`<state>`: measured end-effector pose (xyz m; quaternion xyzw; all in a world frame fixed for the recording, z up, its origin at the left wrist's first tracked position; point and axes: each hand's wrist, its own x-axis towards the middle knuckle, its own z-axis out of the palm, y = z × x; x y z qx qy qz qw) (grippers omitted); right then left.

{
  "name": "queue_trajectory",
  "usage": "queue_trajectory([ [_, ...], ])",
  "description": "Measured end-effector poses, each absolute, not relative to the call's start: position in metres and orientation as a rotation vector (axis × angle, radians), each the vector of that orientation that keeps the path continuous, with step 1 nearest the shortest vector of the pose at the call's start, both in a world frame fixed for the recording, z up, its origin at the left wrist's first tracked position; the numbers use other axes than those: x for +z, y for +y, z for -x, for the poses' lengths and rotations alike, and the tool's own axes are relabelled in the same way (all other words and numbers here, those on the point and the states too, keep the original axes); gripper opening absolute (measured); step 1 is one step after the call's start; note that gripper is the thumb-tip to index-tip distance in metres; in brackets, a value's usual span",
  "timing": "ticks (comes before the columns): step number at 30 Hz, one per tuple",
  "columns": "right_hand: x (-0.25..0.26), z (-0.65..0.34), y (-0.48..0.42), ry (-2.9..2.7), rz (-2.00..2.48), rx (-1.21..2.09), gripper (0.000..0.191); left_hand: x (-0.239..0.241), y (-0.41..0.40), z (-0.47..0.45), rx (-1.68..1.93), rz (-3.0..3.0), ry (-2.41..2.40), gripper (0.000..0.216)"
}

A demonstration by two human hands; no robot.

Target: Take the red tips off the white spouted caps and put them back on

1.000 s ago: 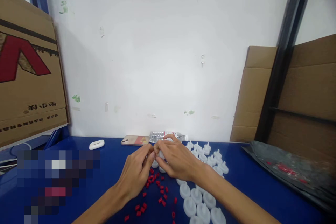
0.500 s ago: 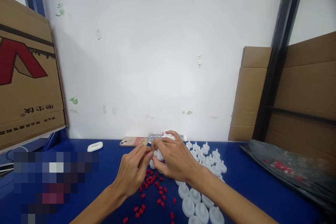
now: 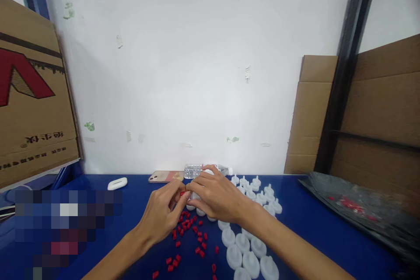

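Bent inward at the centre of the lower half of the frame, my left hand [image 3: 164, 209] pinches a small red piece [image 3: 182, 194] between thumb and forefinger, the tips almost closed. Right beside it, my right hand [image 3: 219, 194] is curled, thumb below and fingers above, around a white disc [image 3: 194, 196] that I can see only in part. The tips of my two hands meet there, so I cannot tell whether the red piece touches the disc.

Below my hands, loose red pieces [image 3: 199, 239] lie scattered toward the bottom edge. More white discs [image 3: 234, 256], many with a short stem pointing up, crowd the table [image 3: 131, 212] under my right forearm, from bottom centre-right up to just right of my right hand.

Behind my fingers a clear bottle [image 3: 193, 171] lies on its side, with a phone [image 3: 160, 177] just left of it and a white case [image 3: 117, 183] farther left. At the right edge sits a dark plastic bag [image 3: 328, 183] with red bits showing. A printed cardboard box [image 3: 36, 118] fills the left edge; a pixelated patch covers the lower left.
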<state>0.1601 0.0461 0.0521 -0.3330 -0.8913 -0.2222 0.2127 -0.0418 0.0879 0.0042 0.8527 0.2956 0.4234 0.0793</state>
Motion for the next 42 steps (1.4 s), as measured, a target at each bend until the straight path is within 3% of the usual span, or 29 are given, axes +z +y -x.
queue_trajectory([
  [6, 0.051, -0.165, 0.050, -2.548, 0.870, -0.801, 0.010, 0.006, 0.089, 0.041, 1.094, -2.555, 0.857, 0.035],
  [15, 0.053, -0.180, 0.062, -2.430, 0.765, -1.102, 0.026, 0.011, 0.085, 0.037, 1.016, -2.362, 0.787, 0.045],
  [22, 0.043, -0.212, 0.081, -2.188, 1.250, -0.712, 0.009, 0.008, 0.085, 0.036, 0.906, -2.485, 0.888, 0.045],
  [32, 0.033, -0.218, 0.088, -2.161, 1.405, -0.695, 0.005, 0.017, 0.075, 0.032, 0.781, -2.555, 0.911, 0.030],
  [42, 0.010, -0.219, 0.099, -2.296, 1.520, -0.636, 0.025, 0.012, 0.075, 0.033, 0.715, -2.662, 0.897, 0.031],
])
